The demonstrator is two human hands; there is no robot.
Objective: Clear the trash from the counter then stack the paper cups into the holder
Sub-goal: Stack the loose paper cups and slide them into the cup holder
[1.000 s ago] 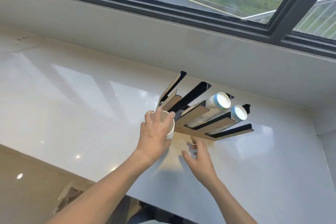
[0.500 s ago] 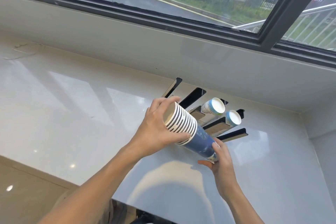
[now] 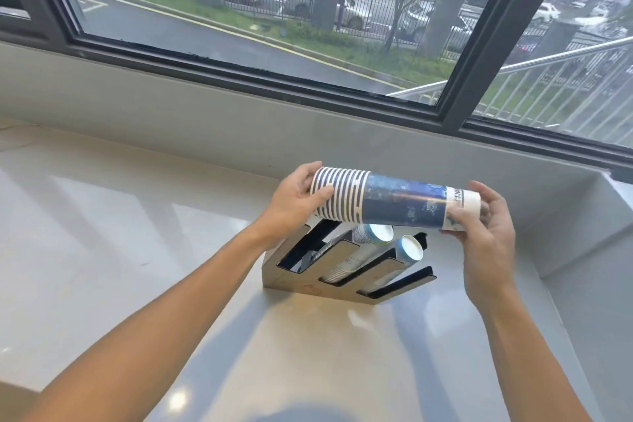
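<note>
A stack of blue-and-white paper cups (image 3: 394, 197) lies nearly level in the air, just above the cup holder. My left hand (image 3: 294, 197) grips its striped rim end. My right hand (image 3: 486, 219) holds the white bottom end. The black and brown slotted holder (image 3: 298, 279) stands on the white counter below. Two more cup stacks (image 3: 373, 235) (image 3: 409, 248) rest in its middle and right slots, their white bottoms pointing up. Its left slot looks dark and open.
The white counter (image 3: 102, 250) runs left and toward me. A low white wall (image 3: 205, 120) under a dark-framed window backs it. A raised white ledge (image 3: 582, 216) bounds the counter at the right.
Both hands have lifted the cup stack up from beside the holder and turned it nearly level above the slots. The view has moved closer to the holder.
</note>
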